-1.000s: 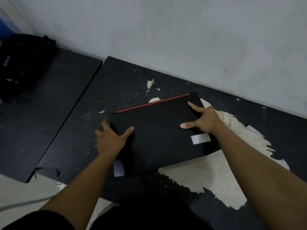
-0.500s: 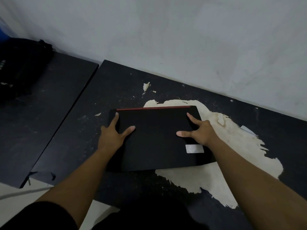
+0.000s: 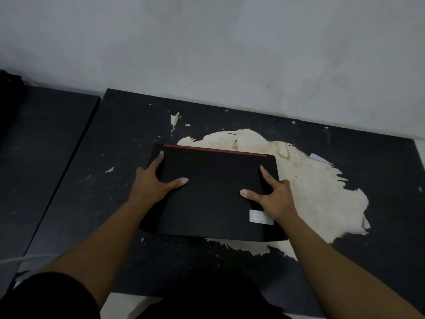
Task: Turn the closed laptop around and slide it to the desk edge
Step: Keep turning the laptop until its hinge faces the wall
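A closed black laptop (image 3: 213, 194) lies flat on the dark desk (image 3: 128, 134), its red strip along the far edge and a small silver sticker near its front right corner. My left hand (image 3: 154, 184) grips the laptop's left side, thumb on the lid and fingers along the edge. On the right side sits my right hand (image 3: 273, 196), thumb and forefinger spread on the lid. The laptop's sides run nearly square to the desk's front edge.
A large pale patch (image 3: 310, 187) of peeled surface spreads under and to the right of the laptop. A second dark desk (image 3: 34, 157) stands to the left with a narrow gap between. A grey wall (image 3: 230, 54) backs both desks. A dark bag corner (image 3: 9, 88) shows far left.
The laptop has turned clockwise under both hands, from skewed to nearly square with the desk, and has come nearer to me. Both hands kept their hold.
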The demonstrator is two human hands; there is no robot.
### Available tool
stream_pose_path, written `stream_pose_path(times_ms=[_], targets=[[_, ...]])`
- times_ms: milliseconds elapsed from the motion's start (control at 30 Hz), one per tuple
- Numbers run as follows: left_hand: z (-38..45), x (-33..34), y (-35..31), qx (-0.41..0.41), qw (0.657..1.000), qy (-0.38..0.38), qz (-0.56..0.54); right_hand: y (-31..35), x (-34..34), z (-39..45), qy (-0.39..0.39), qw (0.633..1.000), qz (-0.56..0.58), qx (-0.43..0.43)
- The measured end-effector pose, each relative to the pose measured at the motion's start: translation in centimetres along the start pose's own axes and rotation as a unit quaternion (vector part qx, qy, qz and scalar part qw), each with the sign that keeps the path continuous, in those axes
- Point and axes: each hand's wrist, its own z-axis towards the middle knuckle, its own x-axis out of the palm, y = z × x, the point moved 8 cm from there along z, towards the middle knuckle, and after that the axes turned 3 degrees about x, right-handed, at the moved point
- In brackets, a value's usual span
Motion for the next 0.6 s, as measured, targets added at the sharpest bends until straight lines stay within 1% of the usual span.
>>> stream_pose_path(times_ms=[367,600], targets=[[-1.7,-0.1,0.0,0.041,0.995,-0.073,-0.046,-1.8,-0.6,-2.1,-0.068,0.995,0.063,-0.028],[-1.7,1.4,1.5,0.091,0.988,-0.108,-0.064,-3.7,0.2,-2.2,-0.105,0.986,0.106,-0.078]])
